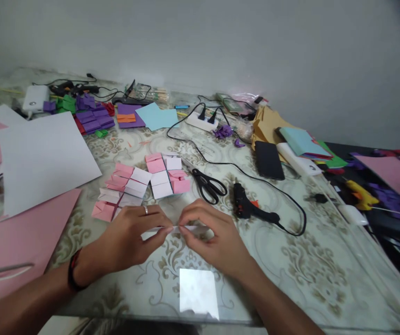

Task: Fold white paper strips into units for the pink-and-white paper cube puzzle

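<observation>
Both my hands press a small folded white paper strip (186,229) down on the table near its front edge. My left hand (133,235), with a ring and a dark wristband, pinches the strip's left end. My right hand (210,237) pinches its right end with fingers curled. Just beyond my hands lie several folded pink and white paper pieces (144,184). A white paper square (198,292) rests on the table below my hands.
Black scissors (209,186) and a black glue gun (250,208) with its cable lie to the right. Large white (43,158) and pink sheets (22,237) cover the left. Purple folded papers (93,118), a power strip (203,122), a phone (269,159) and coloured paper stacks lie further back.
</observation>
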### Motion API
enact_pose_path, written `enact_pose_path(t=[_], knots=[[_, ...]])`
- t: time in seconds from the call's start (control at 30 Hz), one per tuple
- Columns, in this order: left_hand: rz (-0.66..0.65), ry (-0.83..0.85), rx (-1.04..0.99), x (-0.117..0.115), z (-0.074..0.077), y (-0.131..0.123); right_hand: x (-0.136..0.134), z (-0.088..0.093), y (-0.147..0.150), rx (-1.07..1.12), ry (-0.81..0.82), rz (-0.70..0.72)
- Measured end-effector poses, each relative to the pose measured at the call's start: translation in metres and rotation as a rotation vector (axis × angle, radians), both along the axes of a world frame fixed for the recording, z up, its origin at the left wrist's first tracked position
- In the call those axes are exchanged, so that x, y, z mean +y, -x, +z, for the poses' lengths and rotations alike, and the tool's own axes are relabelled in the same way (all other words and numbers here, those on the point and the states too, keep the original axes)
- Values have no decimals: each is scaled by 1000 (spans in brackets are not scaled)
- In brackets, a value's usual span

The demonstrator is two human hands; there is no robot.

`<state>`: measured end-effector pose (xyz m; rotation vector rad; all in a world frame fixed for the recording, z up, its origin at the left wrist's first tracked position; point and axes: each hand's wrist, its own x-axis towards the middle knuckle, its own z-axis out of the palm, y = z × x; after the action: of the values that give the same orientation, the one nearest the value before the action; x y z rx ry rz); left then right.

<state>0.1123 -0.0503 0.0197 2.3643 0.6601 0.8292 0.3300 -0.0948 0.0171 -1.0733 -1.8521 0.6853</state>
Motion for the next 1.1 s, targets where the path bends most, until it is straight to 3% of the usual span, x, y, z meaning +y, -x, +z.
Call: enact_pose_path(t=[0.27,0.43,0.6,0.8,0.9,1.0,1.1], knots=[[34,-13,-21,-8,0,-3,-3,5,1,0,29,17],[0,30,-60,-6,10,1,-2,8,-2,2,51,41],[-6,108,-100,7,24,19,4,7,-28,62,59,15],[133,84,-137,17,31,30,14,8,-58,231,-43,-97],[120,15,-40,14,27,20,13,7,-47,149,-99,-133],[68,-38,-18,7,18,9,9,6,-27,-18,-120,-52],[18,-3,-69,3,13,4,4,5,-13,3,-109,14]])
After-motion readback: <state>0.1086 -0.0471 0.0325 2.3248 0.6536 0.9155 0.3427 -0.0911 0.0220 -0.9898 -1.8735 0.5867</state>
